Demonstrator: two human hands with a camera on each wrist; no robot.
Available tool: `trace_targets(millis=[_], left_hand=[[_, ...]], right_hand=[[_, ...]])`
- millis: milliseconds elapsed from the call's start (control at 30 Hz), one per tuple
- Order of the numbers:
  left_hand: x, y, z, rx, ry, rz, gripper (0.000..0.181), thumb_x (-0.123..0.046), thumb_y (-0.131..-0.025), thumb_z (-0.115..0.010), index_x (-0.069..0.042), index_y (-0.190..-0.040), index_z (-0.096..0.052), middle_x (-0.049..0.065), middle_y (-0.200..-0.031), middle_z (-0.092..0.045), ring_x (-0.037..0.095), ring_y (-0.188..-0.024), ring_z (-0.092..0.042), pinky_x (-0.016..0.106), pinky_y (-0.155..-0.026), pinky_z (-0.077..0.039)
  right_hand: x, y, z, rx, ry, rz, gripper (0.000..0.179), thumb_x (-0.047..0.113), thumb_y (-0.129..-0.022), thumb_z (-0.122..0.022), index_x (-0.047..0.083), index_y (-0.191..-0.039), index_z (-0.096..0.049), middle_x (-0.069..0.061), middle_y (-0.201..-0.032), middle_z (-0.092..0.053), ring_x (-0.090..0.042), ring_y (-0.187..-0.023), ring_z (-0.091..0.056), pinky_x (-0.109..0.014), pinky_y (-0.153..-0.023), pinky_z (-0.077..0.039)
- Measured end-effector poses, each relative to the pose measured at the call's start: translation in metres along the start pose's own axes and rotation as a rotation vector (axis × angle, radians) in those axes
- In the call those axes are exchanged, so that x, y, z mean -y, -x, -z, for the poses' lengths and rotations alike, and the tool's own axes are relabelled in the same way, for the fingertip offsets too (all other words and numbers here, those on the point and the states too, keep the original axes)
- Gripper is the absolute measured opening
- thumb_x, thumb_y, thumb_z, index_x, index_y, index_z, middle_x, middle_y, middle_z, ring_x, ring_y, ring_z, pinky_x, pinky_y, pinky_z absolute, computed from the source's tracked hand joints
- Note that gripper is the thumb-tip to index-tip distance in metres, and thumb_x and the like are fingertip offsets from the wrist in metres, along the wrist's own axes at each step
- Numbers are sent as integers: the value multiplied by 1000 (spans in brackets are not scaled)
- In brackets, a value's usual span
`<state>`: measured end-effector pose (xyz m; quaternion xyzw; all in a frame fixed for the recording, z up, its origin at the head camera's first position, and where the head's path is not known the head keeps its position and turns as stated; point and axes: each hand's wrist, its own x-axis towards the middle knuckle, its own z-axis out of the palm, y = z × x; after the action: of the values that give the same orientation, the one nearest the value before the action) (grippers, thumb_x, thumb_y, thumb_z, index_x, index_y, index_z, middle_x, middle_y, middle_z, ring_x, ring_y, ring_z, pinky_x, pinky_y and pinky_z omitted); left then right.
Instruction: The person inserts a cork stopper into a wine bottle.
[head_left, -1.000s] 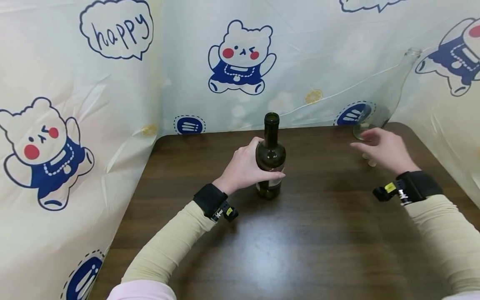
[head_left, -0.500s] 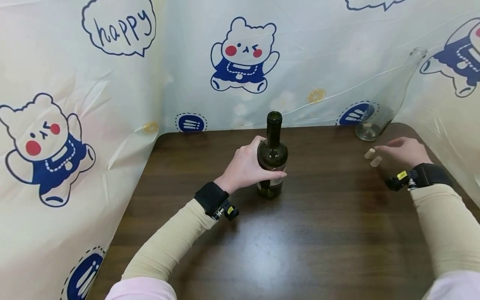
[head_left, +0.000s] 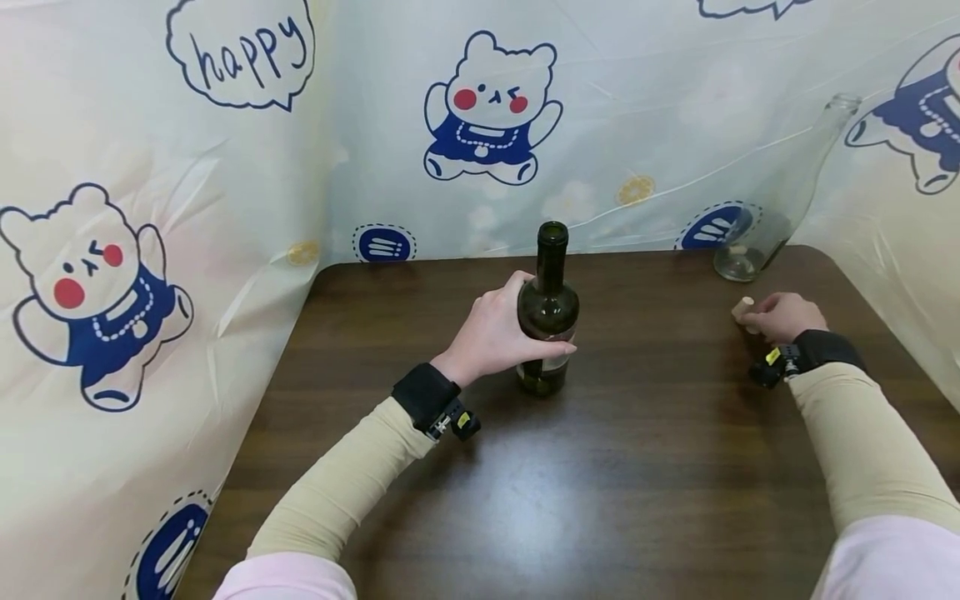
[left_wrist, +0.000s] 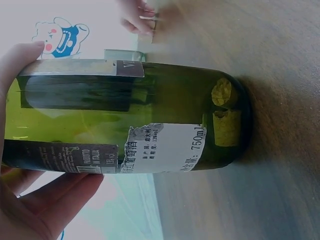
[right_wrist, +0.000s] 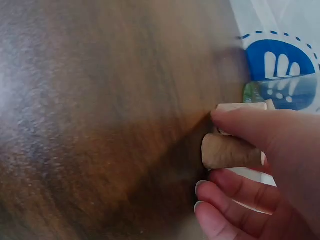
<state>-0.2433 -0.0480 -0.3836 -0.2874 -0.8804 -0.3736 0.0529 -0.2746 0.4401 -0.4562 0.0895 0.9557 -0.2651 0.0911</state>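
Observation:
In the head view my left hand [head_left: 491, 329] holds a dark green wine bottle [head_left: 549, 308] upright around its body. The left wrist view shows two corks [left_wrist: 226, 128] inside at the bottle's base, behind the glass. Toward the back right, my right hand [head_left: 787, 317] is down at the table by two corks. One cork [head_left: 742, 308] stands just beyond the fingertips. Seen from the right wrist, the other cork [right_wrist: 232, 151] lies between the thumb and the curled fingers, and the thumb overlaps the farther cork [right_wrist: 242, 106]. Its exact contact is partly hidden.
A tall clear glass bottle [head_left: 738, 265] stands at the table's back right corner, with a small pale piece inside. Printed cloth [head_left: 600, 125] hangs behind and along both sides of the brown table [head_left: 645, 467].
My right hand has come down from near the clear bottle, swung right, then closed in on the corks. The left hand keeps its hold on the wine bottle.

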Motion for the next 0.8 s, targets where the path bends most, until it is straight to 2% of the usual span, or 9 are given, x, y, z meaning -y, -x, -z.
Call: trace_targets(millis=[133, 233, 367, 467, 533, 600, 667, 800], left_hand=[[-1, 1, 0, -8, -7, 12, 92, -63, -66, -84, -13, -136, -51, -3, -110, -75, 10, -98, -69, 36, -80, -56], [-1, 1, 0, -5, -5, 16, 92, -63, -66, -85, -14, -136, -51, -4, -111, -75, 10, -99, -69, 35, -81, -56], [-2, 1, 0, 4, 1, 14, 91, -63, -66, -84, -14, -135, -51, -4, -110, -75, 9, -98, -69, 35, -81, -56], [-2, 1, 0, 5, 5, 13, 90, -63, -66, -84, -15, -134, -51, -5, -107, -75, 8, -97, -68, 35, -81, -56], [-3, 1, 0, 3, 4, 15, 90, -64, -65, -84, -15, -133, -51, -5, -106, -74, 8, -97, -68, 35, -80, -56], [-3, 1, 1, 2, 3, 17, 90, -64, -65, -84, -15, -133, -51, -5, -106, -74, 8, -97, -68, 35, -81, -56], [-3, 1, 1, 3, 4, 21, 90, -64, -65, -84, -15, -133, -51, -5, -106, -74, 8, -97, -68, 35, -81, -56], [-1, 2, 0, 3, 8, 24, 90, -63, -66, -84, -14, -133, -51, -4, -107, -74, 9, -97, -68, 35, -82, -56]], right_hand=[[-1, -2, -3, 40, 36, 4, 65, 55, -92, -62, -9, -102, -59, -14, -80, -64, -27, -68, -61, -36, -57, -49], [1, 3, -2, 91, 25, 1, 62, 55, -95, -58, -7, -95, -61, -9, -75, -63, -25, -68, -60, -36, -58, -48], [4, 17, 6, 133, -5, 22, 62, 52, -99, -54, -9, -95, -66, -8, -75, -63, -26, -72, -59, -37, -61, -50], [6, 27, 14, 111, 35, 67, 73, 52, -103, -42, -16, -109, -68, -33, -95, -69, -45, -88, -62, -49, -71, -53], [9, 31, 20, 75, 72, 95, 76, 50, -106, -33, -18, -119, -65, -45, -116, -62, -57, -102, -58, -59, -79, -52], [13, 35, 25, 34, 81, 107, 77, 49, -107, -29, -19, -127, -60, -47, -132, -52, -61, -111, -53, -65, -83, -48], [20, 38, 29, -22, 79, 113, 76, 49, -106, -31, -20, -124, -59, -47, -124, -57, -58, -103, -56, -62, -77, -49], [40, 44, 34, -140, 61, 147, 71, 54, -101, -48, -14, -113, -62, -39, -107, -64, -47, -92, -58, -50, -66, -49]])
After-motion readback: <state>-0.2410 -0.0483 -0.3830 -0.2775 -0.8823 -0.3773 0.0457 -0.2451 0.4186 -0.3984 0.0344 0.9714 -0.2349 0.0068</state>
